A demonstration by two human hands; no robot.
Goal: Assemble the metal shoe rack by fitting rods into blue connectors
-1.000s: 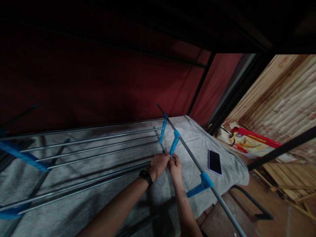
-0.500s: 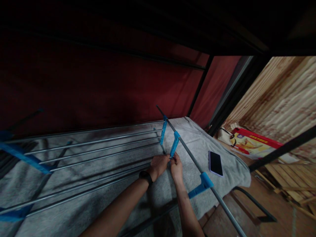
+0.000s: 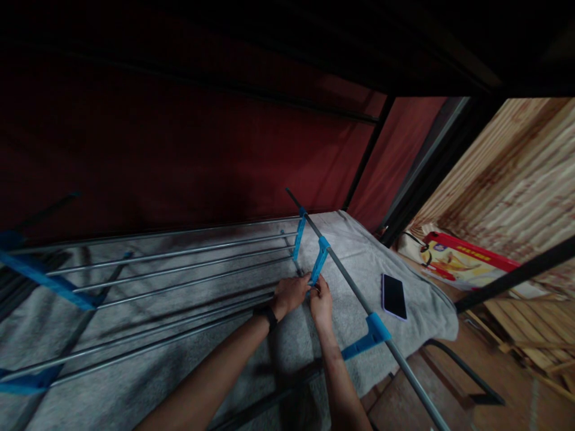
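Three blue brackets (image 3: 378, 327) were fitted on the metal pole (image 3: 349, 279). The middle bracket (image 3: 319, 261) projected from the pole's left side, with both hands at its free end. The right hand (image 3: 321, 304), nearest the pole, pinched that end between thumb and fingers. The left hand (image 3: 290, 295), farther left of the pole, met the same end with bent fingers; its fingertips were hidden, so whether it was clenched on the bracket or on a rod could not be told. Parallel metal rods (image 3: 194, 281) ran to the left of the pole; two led toward the left hand. A phone (image 3: 394, 297) lay right of the pole, on a gray blanket (image 3: 362, 254). A red-and-yellow box (image 3: 467, 260) was farther right of the pole.
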